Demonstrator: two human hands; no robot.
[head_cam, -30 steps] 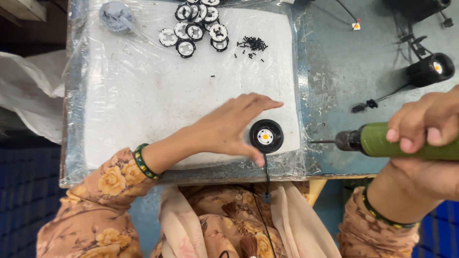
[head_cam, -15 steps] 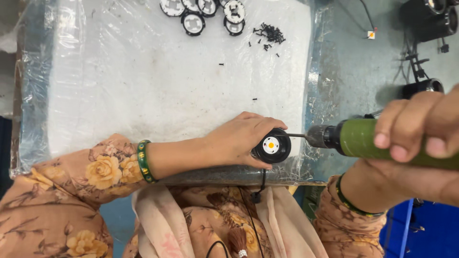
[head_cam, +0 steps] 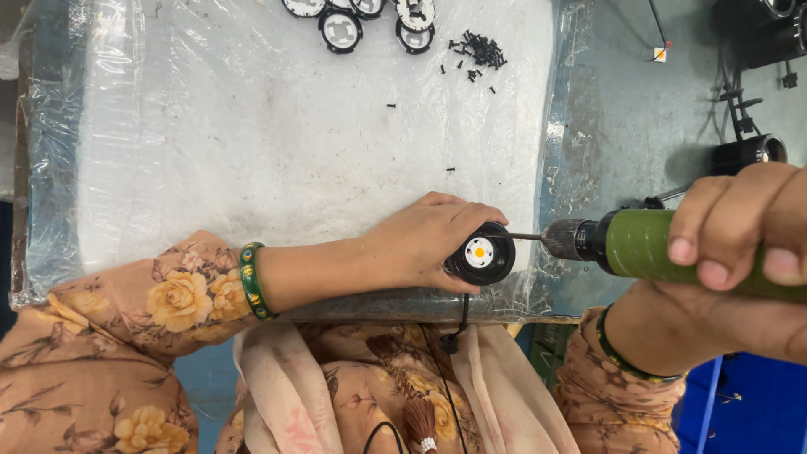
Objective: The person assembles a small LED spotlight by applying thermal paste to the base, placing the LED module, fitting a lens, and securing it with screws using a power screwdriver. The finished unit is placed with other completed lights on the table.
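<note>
We held the small round black lamp (head_cam: 480, 253) under our left hand (head_cam: 424, 244), its fingers closed around its rim, at the near edge of the plastic-covered desk (head_cam: 210, 151). Our right hand (head_cam: 740, 227) gripped the green electric screwdriver (head_cam: 664, 248), fingers wrapped around its body. Its long axis lay level, bit pointing toward the left fingers, tip at the lamp. Loose black screws (head_cam: 481, 52) lay well beyond them.

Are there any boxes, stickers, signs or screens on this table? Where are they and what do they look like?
No boxes, signs or screens show.
Small tag: far right part of the table, on a thin wire; square, white with an orange middle.
Clear plastic sheet: a wrap spread over the white pad, crinkly and see-through.
Round black lamp part: under the left hand; white face, orange dot, no sticker.
</note>
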